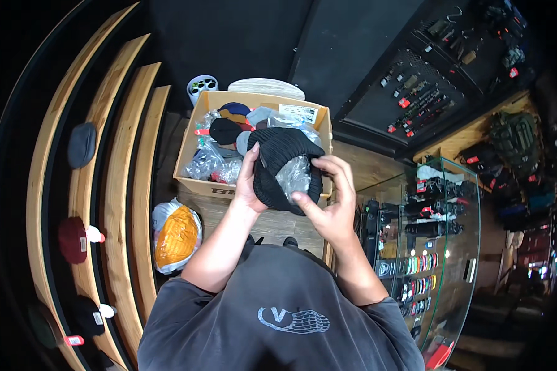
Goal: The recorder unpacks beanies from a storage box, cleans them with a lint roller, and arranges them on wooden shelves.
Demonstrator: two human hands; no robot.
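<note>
A black ribbed knit beanie is held up between my two hands, above the near right part of a cardboard box. Crumpled clear plastic shows inside its opening. My left hand grips the beanie's left side, thumb along the edge and the other fingers hidden behind the knit. With fingers curled at the right rim and thumb at the plastic, my right hand holds the other side. Below, the cardboard box contains several caps and plastic wrappings, among them a dark cap.
Wooden shelves with several caps, including a maroon cap, run along the left. On the floor lies a white and orange plastic bag. A glass display case stands at the right. Behind the box are a white container and a round pale board.
</note>
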